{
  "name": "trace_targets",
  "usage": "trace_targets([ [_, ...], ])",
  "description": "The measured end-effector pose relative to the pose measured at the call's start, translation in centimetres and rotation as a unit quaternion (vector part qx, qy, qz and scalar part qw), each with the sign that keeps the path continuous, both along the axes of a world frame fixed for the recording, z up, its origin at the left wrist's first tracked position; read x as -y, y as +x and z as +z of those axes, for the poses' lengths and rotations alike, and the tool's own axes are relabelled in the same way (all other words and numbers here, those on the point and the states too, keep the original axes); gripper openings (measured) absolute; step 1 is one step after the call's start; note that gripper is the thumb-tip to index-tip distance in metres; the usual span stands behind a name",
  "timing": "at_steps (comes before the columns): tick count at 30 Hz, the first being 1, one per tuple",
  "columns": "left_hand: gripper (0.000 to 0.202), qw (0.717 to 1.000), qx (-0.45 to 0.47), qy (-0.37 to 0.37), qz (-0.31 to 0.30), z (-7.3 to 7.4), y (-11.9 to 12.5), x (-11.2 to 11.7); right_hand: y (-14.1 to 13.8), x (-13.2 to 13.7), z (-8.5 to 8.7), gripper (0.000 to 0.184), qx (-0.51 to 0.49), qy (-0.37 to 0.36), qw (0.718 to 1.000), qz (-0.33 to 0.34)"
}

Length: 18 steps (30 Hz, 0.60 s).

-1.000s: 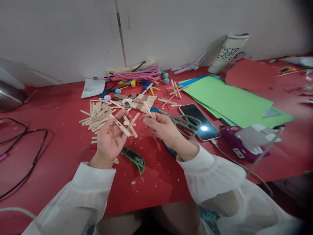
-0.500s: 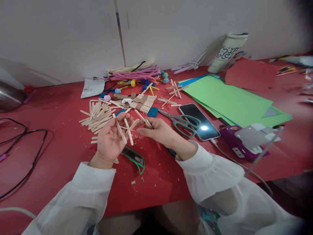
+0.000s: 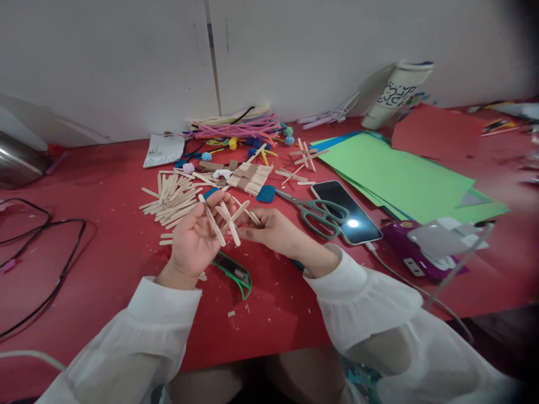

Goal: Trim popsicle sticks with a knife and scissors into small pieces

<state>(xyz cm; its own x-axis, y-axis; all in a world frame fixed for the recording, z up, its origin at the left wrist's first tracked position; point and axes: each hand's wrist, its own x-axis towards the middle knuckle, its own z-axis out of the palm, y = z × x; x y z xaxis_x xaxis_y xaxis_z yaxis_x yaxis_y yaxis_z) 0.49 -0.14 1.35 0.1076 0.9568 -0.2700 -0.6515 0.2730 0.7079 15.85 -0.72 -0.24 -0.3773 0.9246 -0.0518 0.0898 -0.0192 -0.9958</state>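
Observation:
My left hand [image 3: 194, 234], palm up with curled fingers, holds several crossed craft sticks [image 3: 229, 221]; one lies apart along the thumb side. My right hand [image 3: 273, 233] pinches more thin craft sticks [image 3: 254, 219] between thumb and fingers, close to the crossed ones. How the sticks touch each other is partly hidden by the fingers. Below the hands lies a green-edged box cutter [image 3: 233, 270] among small wood shavings. A loose heap of craft sticks [image 3: 170, 199] is behind my left hand, with a banded bundle of sticks [image 3: 248, 178] to its right.
Grey-handled scissors [image 3: 322, 219] overlap a phone [image 3: 347, 213] on a charging cable. Green paper sheets [image 3: 400, 168], a red sheet [image 3: 435, 132], a purple power strip [image 3: 404, 249] and a tumbler [image 3: 396, 95] stand right. Pipe cleaners [image 3: 236, 128] lie at the wall; a black cable [image 3: 67, 269] left.
My right hand has brought its sticks lower and nearer the crossed sticks in my left hand. The crossed sticks have turned slightly. The whole view has shifted a little.

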Motion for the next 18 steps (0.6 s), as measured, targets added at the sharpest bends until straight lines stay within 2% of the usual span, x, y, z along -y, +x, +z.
trace_targets([
  [7, 0.034, 0.998, 0.004, 0.02, -0.059, -0.34, -0.23, 0.05, -0.21, -0.32, -0.71, 0.013, -0.049, -0.018, 0.998, -0.041],
  [18, 0.037, 0.998, 0.003, -0.015, -0.056, 0.12, -0.09, -0.02, -0.08, -0.27, -0.54, 0.021, -0.036, -0.019, 0.999, -0.03],
])
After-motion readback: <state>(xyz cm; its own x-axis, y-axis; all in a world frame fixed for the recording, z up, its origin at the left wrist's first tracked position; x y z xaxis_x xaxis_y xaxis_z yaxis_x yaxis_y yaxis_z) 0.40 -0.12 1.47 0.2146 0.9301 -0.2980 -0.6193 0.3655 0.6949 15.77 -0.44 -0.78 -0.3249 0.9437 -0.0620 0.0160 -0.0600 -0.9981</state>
